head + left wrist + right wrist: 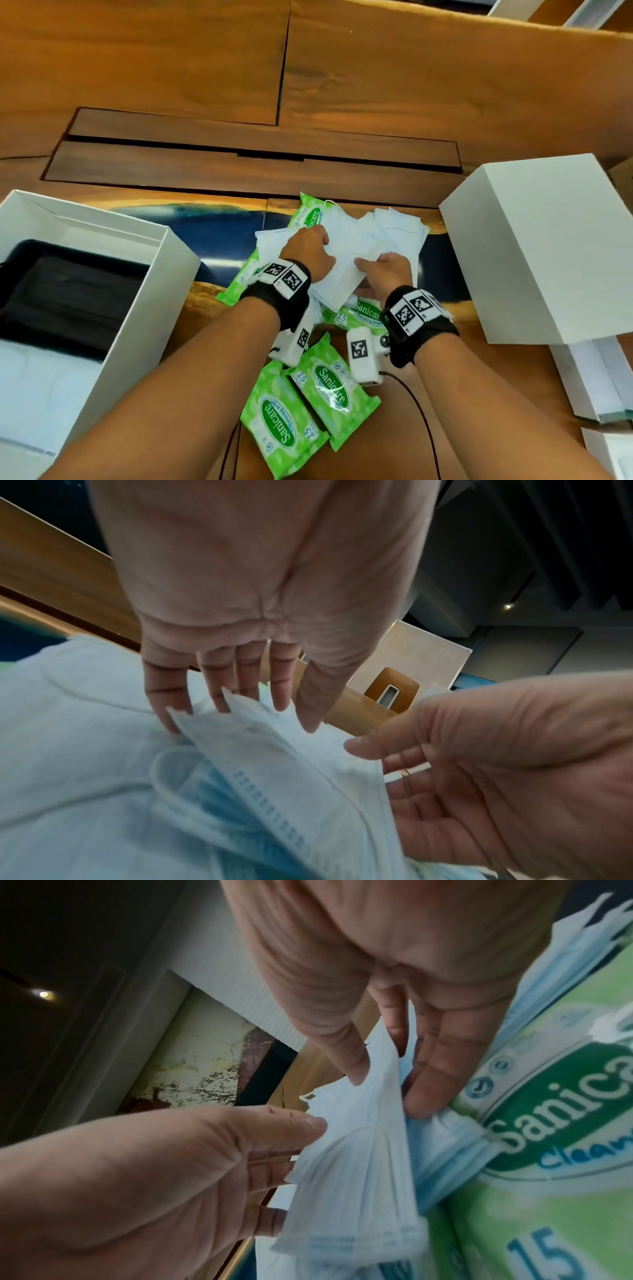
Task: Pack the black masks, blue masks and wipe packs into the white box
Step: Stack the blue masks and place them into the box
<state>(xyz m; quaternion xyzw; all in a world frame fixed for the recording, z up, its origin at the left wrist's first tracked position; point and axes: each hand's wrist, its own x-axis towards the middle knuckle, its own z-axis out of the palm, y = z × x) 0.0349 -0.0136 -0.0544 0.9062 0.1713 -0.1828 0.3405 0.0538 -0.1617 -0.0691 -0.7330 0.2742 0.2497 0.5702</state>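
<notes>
Gathering a loose stack of blue masks (346, 270), both hands work at the middle of the table (205, 61), above scattered green wipe packs (322, 387). The left hand (308, 253) lies on the stack's left part with fingers fairly straight, fingertips (281, 696) touching the top sheets, while the right hand (385, 274) pinches the near right edge between thumb and fingers. The open white box (164, 274) sits well to the left, with black masks (68, 294) already in its far part and pale sheets, probably more blue masks, in its near part. The stack runs slantwise from near to far right, so the carry goes leftward, and the left hand is nearer the box. The pile hides how many masks are held and several packs beneath. A shut white box (548, 246) stands at right.
</notes>
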